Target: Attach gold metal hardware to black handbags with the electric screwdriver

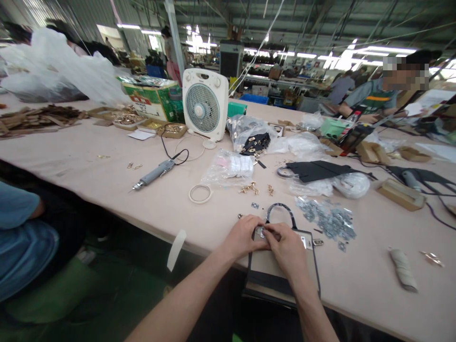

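I have the left hand curled nearly closed on the top edge of the bag, which sits at the near edge of the surface, right of centre. My right hand bends in beside it, fingertips drawn together at a small metal plate; I cannot tell whether they grip it. Loose plates lie to the right, a tape roll left.

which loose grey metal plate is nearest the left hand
The small square grey metal plate left of the dark arched handle; the other stray plate lies on the near side of the grey metal plate pile.
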`<state>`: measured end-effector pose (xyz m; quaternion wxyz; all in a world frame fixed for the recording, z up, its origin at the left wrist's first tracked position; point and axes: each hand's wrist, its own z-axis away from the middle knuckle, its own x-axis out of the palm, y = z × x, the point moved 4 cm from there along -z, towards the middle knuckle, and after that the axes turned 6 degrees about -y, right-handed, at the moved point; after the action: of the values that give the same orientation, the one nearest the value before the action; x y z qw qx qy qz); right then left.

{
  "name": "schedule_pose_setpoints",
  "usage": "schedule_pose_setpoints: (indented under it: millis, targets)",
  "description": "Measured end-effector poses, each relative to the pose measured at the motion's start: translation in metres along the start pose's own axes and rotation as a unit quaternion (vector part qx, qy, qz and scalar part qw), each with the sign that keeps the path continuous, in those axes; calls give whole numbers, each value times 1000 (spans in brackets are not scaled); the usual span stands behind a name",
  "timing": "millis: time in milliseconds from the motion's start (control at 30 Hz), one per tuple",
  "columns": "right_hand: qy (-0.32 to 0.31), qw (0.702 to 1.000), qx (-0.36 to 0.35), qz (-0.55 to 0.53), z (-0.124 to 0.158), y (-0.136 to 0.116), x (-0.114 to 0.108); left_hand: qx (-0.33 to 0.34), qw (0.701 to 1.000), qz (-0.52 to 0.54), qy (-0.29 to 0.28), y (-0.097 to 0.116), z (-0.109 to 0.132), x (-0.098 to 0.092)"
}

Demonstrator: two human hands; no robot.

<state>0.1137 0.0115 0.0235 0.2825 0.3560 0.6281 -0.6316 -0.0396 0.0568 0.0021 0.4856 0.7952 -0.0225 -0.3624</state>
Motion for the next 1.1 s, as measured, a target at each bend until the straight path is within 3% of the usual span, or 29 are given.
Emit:
schedule_pose_setpoints:
  millis: [200,333,500,600,667,767,900,1000,1100]
  targets:
    - [28,999,-30,25,2,-7,3,-5,1000,-9,-3,0,0,1]
    - [91,986,-49,-129,18,6,-13,7,1000,-18,16,6,4,1]
    - [319,916,73,-231,48,84,-73,74,992,-101,21,28,1,6]
    - [435,873,141,-170,62,144,-118,158,975,-152,-42,55,-9,26]
    - [477,860,164,-85,66,182,-144,192,960,-178,-100,71,-17,43]
    - [462,862,208,29,67,233,-166,202,946,-200,-157,79,-31,65]
    - [346,889,278,113,63,289,-172,193,943,-219,-160,74,-41,77]
    - [290,901,299,125,60,308,-173,177,946,-232,-140,70,-42,81]
    - [303,902,303,46,55,303,-176,168,951,-230,-122,69,-43,83]
